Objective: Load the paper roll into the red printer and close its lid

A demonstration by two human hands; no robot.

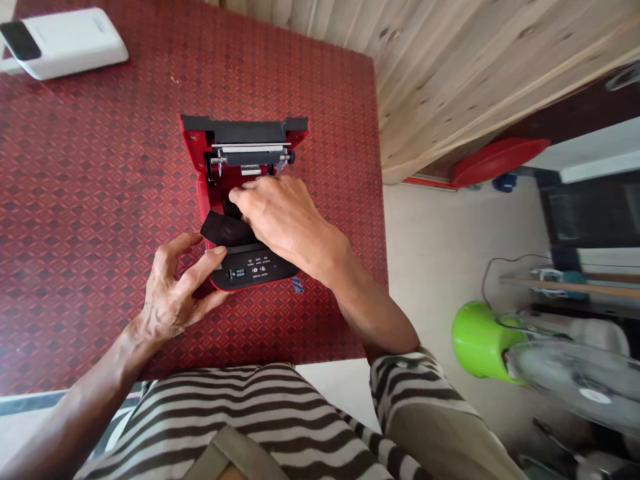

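A small red-and-black printer (295, 264) stands on the table with its lid (245, 130) raised, showing a roller (253, 158) inside. Its front panel (257, 265) carries a little lit display and white icons. My left hand (173, 287) grips the front left corner, with fingers on the panel edge and along the side. My right hand (285, 217) reaches down into the compartment, fingers curled over a black cloth (225, 230). A loose corner of that cloth hangs over the left wall by my left fingertips. My right fingertips are partly hidden.
The printer rests on a red patterned tabletop (100, 200). A white device with a dark end (75, 43) lies at the far left. Wooden planks (475, 67) border the table's far right. On the floor to the right are a green bucket (477, 340) and a fan (580, 380).
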